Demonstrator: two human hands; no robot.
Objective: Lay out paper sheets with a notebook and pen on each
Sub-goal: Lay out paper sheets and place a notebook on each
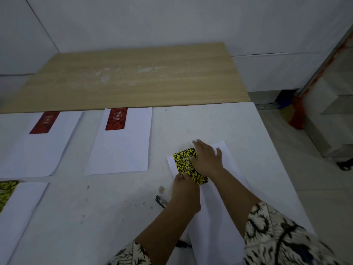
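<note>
A yellow-and-black spiral notebook (183, 159) lies tilted on the top left corner of a white paper sheet (227, 161) at the right. My right hand (207, 159) rests flat on the notebook with fingers spread. My left hand (184, 190) pinches the notebook's near edge. A dark pen (160, 201) lies on the table just left of my left wrist. Two more sheets (120, 150) (40, 150) farther left each carry a red notebook (116, 119) (44, 122) at the top. A further sheet (21, 211) at the near left bears a yellow notebook (6, 192), cut off by the frame.
The white table (200, 121) ends at the right, with grey floor beyond. A bare wooden board (133, 79) lies behind the sheets against the wall. Another dark object (183, 244) peeks out under my left forearm. A metal unit (332, 131) stands at the right.
</note>
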